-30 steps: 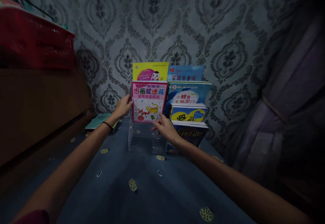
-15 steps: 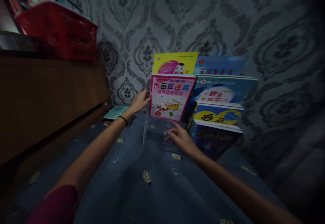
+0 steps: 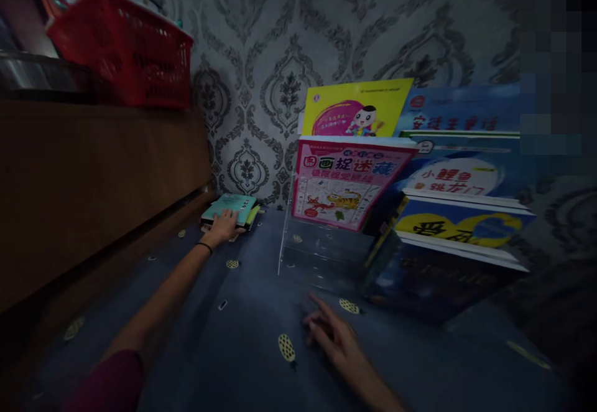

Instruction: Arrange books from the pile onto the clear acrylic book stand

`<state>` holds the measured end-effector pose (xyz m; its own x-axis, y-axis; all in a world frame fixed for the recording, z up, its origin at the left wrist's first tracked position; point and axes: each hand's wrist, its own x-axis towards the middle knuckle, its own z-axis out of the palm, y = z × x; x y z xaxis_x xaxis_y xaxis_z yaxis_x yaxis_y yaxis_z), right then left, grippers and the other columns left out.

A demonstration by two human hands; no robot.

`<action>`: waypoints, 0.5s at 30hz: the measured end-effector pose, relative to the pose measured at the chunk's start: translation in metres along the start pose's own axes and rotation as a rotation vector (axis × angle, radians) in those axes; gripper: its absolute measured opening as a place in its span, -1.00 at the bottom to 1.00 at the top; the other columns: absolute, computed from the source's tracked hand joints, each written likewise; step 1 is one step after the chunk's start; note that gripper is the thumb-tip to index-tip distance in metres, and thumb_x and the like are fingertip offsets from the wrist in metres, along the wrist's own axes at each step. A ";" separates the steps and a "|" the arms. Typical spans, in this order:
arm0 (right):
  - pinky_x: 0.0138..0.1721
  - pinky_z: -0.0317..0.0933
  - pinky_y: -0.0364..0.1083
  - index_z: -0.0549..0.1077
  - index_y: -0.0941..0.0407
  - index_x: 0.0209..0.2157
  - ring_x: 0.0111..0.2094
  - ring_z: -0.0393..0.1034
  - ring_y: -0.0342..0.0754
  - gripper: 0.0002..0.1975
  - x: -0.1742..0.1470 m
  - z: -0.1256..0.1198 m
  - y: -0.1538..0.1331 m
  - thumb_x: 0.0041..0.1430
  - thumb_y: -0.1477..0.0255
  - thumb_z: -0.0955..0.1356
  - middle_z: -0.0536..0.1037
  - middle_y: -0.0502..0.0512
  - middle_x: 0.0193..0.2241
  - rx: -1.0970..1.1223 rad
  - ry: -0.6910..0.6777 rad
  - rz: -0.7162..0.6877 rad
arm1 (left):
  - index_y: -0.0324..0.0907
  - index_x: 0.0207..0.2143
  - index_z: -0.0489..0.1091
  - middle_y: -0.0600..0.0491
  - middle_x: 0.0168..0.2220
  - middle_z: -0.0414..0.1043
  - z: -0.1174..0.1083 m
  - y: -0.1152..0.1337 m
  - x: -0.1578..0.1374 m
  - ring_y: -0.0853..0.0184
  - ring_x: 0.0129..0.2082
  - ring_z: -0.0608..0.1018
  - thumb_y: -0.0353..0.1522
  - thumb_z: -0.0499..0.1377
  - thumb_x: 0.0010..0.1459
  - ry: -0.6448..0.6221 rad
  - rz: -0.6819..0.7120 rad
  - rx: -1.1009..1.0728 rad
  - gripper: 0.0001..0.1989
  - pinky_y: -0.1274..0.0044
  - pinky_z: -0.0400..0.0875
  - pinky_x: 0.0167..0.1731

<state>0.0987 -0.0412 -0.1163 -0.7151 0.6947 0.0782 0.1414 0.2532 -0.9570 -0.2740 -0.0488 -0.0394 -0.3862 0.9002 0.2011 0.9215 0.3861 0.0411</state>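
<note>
My left hand [image 3: 222,228] reaches to the small stack by the wall, its fingers spread over the front of a teal book [image 3: 239,204] on top. My right hand [image 3: 336,340] hovers low over the dark cloth, fingers apart and holding nothing. Just beyond it a clear plastic book stand [image 3: 321,253] bears a pink picture book [image 3: 342,182] with cartoon animals. Behind that rises a yellow book [image 3: 359,107]. To the right, several blue-covered books stand in tiers, among them a blue and yellow book [image 3: 459,222] and a dark blue book [image 3: 433,281].
A wooden cabinet [image 3: 102,175] runs along the left, carrying a red plastic basket [image 3: 125,51] and a metal tray [image 3: 41,79]. Patterned wallpaper [image 3: 289,82] covers the wall behind. The blue-grey cloth [image 3: 242,350] has yellow printed motifs.
My left hand has left the pink book's edge and moved left onto the teal book. My right hand has drawn back from the clear stand. The view has shifted slightly.
</note>
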 end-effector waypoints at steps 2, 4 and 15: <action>-0.39 0.40 -0.02 0.41 0.14 0.16 -0.42 0.52 0.00 -0.29 -0.002 0.002 -0.001 0.13 -0.04 0.32 0.57 0.17 -0.29 0.009 -0.003 0.011 | -0.30 0.18 0.22 -0.39 0.19 0.29 0.004 0.001 0.001 -0.10 0.24 0.31 -0.22 0.11 0.31 -0.008 0.010 0.054 -0.52 0.04 0.16 0.15; -0.34 0.41 0.00 0.44 0.16 0.13 -0.43 0.52 0.01 -0.31 -0.003 0.003 -0.003 0.13 -0.03 0.33 0.57 0.17 -0.33 0.025 0.009 0.017 | -0.30 0.15 0.24 -0.36 0.14 0.34 0.002 -0.001 0.001 -0.07 0.20 0.35 -0.24 0.04 0.36 -0.014 0.042 0.097 -0.58 0.09 0.16 0.16; -0.35 0.40 -0.02 0.49 0.13 0.04 -0.42 0.52 0.00 -0.39 -0.007 0.006 0.001 0.12 0.00 0.32 0.58 0.12 -0.37 -0.008 0.056 -0.015 | -0.35 0.01 0.33 -0.30 -0.13 0.54 -0.033 -0.007 -0.053 0.08 -0.09 0.59 -0.53 -0.09 0.32 -0.103 0.085 0.239 -0.70 0.37 0.39 -0.11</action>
<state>0.0994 -0.0500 -0.1197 -0.6776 0.7274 0.1083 0.1367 0.2693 -0.9533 -0.2583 -0.1059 -0.0185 -0.3214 0.9423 0.0933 0.9197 0.3341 -0.2061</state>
